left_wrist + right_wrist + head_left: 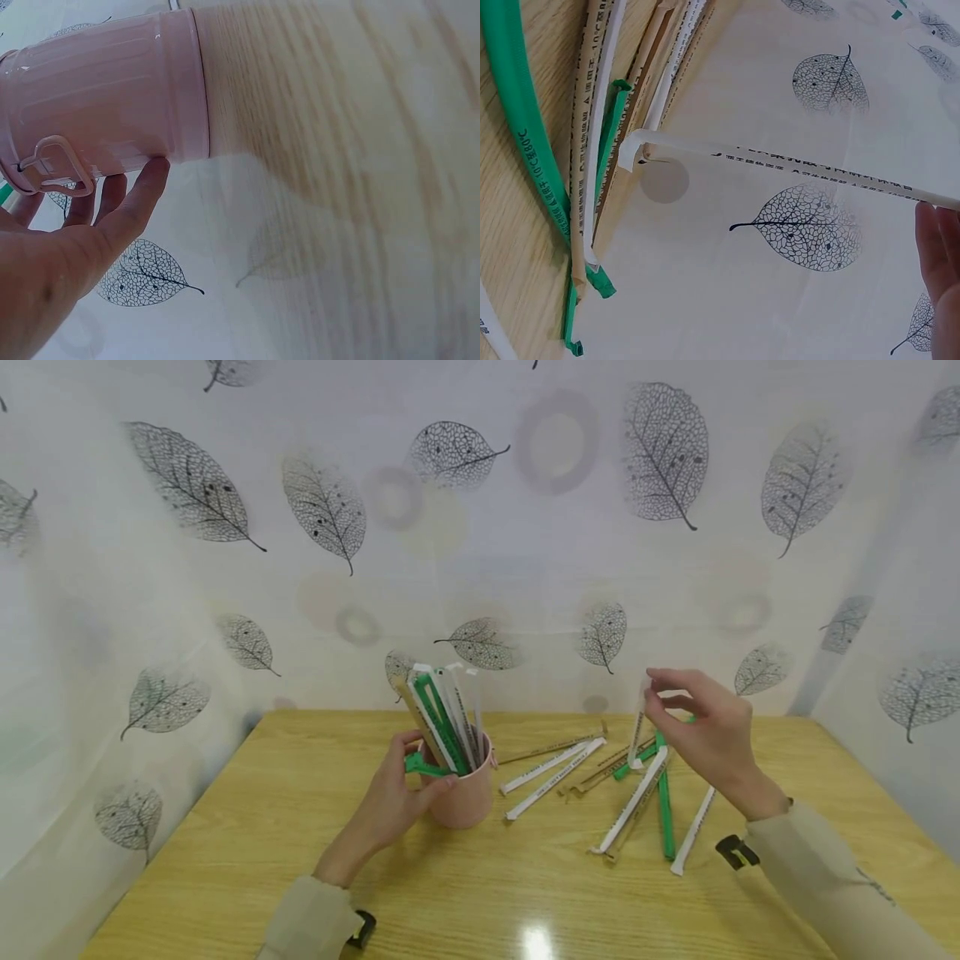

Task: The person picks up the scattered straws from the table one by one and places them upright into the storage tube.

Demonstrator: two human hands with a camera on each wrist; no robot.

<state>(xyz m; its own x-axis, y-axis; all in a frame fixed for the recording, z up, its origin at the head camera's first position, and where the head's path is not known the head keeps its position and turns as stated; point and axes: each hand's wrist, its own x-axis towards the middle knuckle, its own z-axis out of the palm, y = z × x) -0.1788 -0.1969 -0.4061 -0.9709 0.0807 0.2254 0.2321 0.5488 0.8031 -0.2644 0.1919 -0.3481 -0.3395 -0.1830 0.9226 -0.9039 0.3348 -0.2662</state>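
Note:
A small pink bucket (459, 802) stands upright on the table, filled with paper-wrapped straws (447, 718) in white, green and brown. My left hand (401, 793) holds the bucket from its left side, thumb towards me. In the left wrist view, fingers (142, 195) touch the pink wall beside its wire handle (64, 169). To the right, my right hand (708, 727) pinches the top end of a white wrapped straw (638, 731). This straw hangs upright over the loose pile; the right wrist view shows its printed wrapper (780, 161).
Loose wrapped straws lie scattered right of the bucket, among them a green one (666, 810), white ones (555, 778) and a brown one (551, 747). The wooden table (247, 860) ends against a leaf-patterned curtain (525, 568) at the back and sides.

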